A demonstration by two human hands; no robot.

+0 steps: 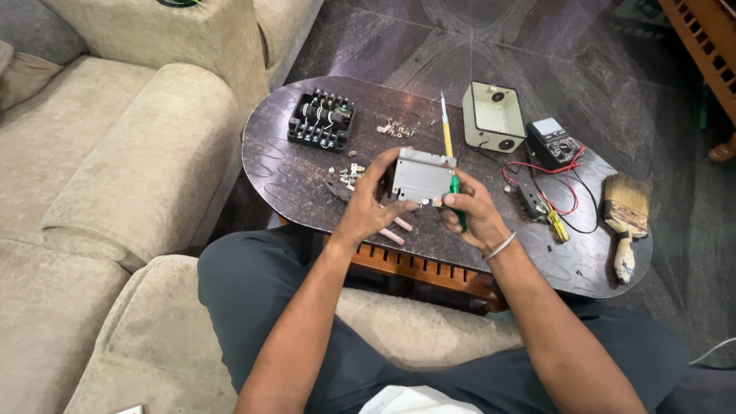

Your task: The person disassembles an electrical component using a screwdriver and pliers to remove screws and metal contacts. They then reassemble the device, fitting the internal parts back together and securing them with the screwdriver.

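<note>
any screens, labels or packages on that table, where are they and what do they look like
Multimeter: far right part of the oval table, right of the cream casing; black boxy body with a pale rectangular screen at its top, red and black leads trailing toward the person.
No packages or signs show; any labels are too small to tell.

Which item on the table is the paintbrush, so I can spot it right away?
Start at the dark oval table in front of the person. Go to its far right end, past the black multimeter with red leads. The paintbrush lies there alone, the only thing with pale tan bristles and a worn, light handle.
</note>
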